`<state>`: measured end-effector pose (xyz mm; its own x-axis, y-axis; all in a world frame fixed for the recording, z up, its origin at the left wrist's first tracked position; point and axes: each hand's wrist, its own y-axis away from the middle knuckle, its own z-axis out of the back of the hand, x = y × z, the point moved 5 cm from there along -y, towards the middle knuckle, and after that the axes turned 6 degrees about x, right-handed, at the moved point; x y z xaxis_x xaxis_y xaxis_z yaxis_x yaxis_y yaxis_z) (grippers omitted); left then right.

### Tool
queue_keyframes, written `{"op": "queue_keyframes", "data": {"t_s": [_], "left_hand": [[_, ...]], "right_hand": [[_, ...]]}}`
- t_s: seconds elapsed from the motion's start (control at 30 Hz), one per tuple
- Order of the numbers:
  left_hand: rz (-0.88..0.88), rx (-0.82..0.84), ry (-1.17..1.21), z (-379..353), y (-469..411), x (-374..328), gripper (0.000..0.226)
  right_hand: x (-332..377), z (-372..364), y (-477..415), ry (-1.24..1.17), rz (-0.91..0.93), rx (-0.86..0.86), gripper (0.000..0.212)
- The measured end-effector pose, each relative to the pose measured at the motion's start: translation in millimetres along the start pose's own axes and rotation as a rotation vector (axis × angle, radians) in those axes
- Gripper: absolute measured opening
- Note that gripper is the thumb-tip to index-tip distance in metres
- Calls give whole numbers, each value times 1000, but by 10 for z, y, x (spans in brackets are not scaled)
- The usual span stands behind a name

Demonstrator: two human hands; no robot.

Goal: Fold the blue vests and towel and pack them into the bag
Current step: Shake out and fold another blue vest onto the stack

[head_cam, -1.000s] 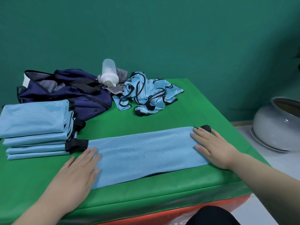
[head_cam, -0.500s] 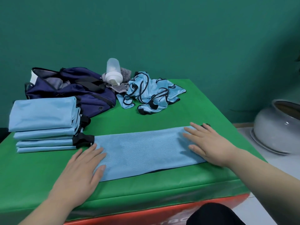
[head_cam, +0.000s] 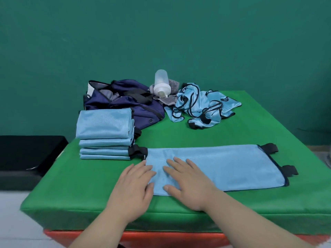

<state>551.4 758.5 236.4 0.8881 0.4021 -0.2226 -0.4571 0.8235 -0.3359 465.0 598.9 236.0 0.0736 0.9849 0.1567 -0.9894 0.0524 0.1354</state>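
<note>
one long blue vest (head_cam: 223, 167), folded into a flat strip, lies across the near part of the green table top (head_cam: 179, 135), running left to right; two black strap tabs (head_cam: 269, 147) stick out at its right end; both our hands lie at its left end, side by side and almost touching; our left hand (head_cam: 133, 188) is flat, fingers straight and close together, the fingertips over the strip's left edge and the palm on the green surface; our right hand (head_cam: 188, 183) is flat too, fingers slightly spread, pressing on the cloth with the thumb near the front edge; neither hand grips anything; just left of the strip stands a stack of folded vests (head_cam: 105, 133), four layers as far as we can count, with a black tab lying between stack and strip; behind the stack sits the dark blue bag (head_cam: 129, 104), open at the top, black straps across it; right of the bag a heap of crumpled vests (head_cam: 200, 106) with dark trim lies unfolded; between bag and heap a translucent bottle (head_cam: 161, 81), white cap downward, rests on a grey striped cloth (head_cam: 172, 85); a teal wall (head_cam: 161, 33) rises behind the table; a black block (head_cam: 26, 158) sits lower at the left
</note>
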Motion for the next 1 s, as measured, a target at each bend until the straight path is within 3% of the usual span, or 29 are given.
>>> {"op": "queue_keyframes", "data": {"t_s": [0.17, 0.33, 0.5, 0.8, 1.0], "left_hand": [[-127, 128, 79, 24, 136, 27, 35], [-4, 201, 119, 26, 133, 144, 61], [29, 221, 178, 19, 105, 209, 69], [-55, 141, 102, 67, 96, 193, 32], [-103, 115, 17, 80, 55, 162, 54]], "right_hand": [[11, -23, -11, -12, -7, -11, 67], [0, -47, -26, -15, 0, -16, 68], [9, -54, -23, -11, 1, -8, 73], [2, -43, -7, -56, 8, -22, 70], [5, -27, 12, -66, 6, -21, 64]]}}
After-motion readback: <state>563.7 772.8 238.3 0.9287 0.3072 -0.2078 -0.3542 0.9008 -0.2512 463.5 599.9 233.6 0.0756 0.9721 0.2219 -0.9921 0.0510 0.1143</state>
